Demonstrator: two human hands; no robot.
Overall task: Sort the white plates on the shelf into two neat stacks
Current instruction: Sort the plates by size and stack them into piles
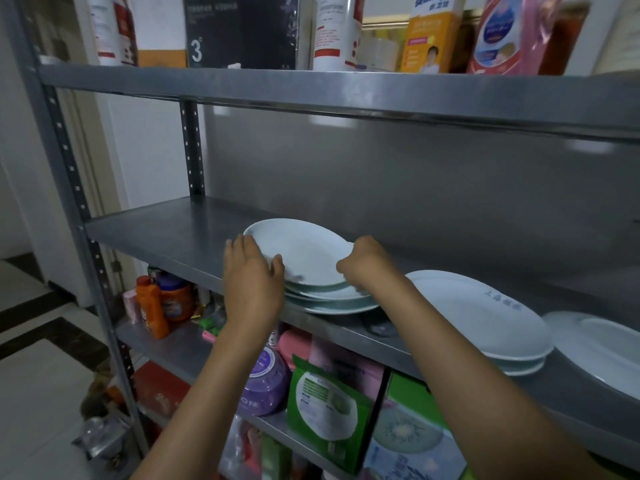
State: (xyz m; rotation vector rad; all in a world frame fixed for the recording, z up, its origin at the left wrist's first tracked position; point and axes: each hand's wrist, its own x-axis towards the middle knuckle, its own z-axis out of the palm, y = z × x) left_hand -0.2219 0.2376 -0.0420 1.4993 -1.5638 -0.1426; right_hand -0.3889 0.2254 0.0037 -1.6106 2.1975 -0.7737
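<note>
Gripping top plate rims, left hand, right hand, stack seemingly overhanging shelf edge

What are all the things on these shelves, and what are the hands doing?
Left stack of plates: about four, white, middle shelf, slightly fanned.
Top plate: one, white, on the left stack, gripped at both sides.
Oval plates: a short stack, white, middle shelf, right of the left stack.
Edge plate: one, white, far right, cut off by the picture edge.
Shelf rack: one, grey metal.
Black box: one, top shelf.
Yellow box: one, top shelf.
Orange bottle: one, lower shelf, left.
Purple jar: one, lower shelf.
Green packet: one, lower shelf.
Left hand: holding the top plate's left edge.
Right hand: holding its right edge.
</note>
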